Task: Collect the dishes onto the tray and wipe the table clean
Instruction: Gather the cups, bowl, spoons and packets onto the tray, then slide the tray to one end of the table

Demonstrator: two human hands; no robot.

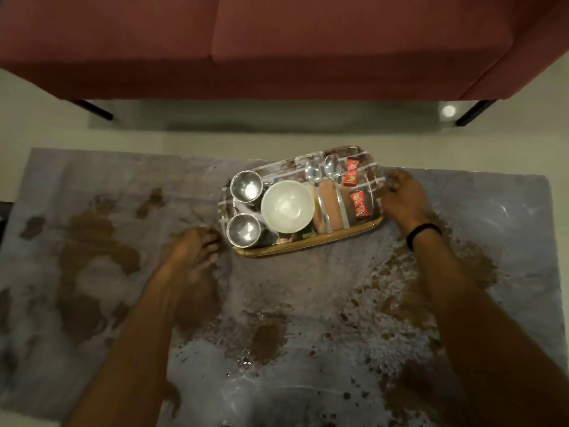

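Observation:
A shiny tray (pixel 308 246) with a wooden rim sits at the far middle of the grey-and-brown marble table (pixel 92 186). On it stand two steel cups (pixel 245 186) (pixel 244 231), a white bowl (pixel 287 206), two spoons (pixel 334 186) and two red sachets (pixel 359 204). My right hand (pixel 401 195) rests against the tray's right edge, fingers curled at the rim. My left hand (pixel 192 252) lies just left of the tray's near corner, blurred, fingers pointing at the tray; whether it touches the rim is unclear.
A dark red sofa (pixel 277 44) on black legs stands beyond the table, with a strip of pale floor (pixel 215 138) between. The table's far edge runs just behind the tray.

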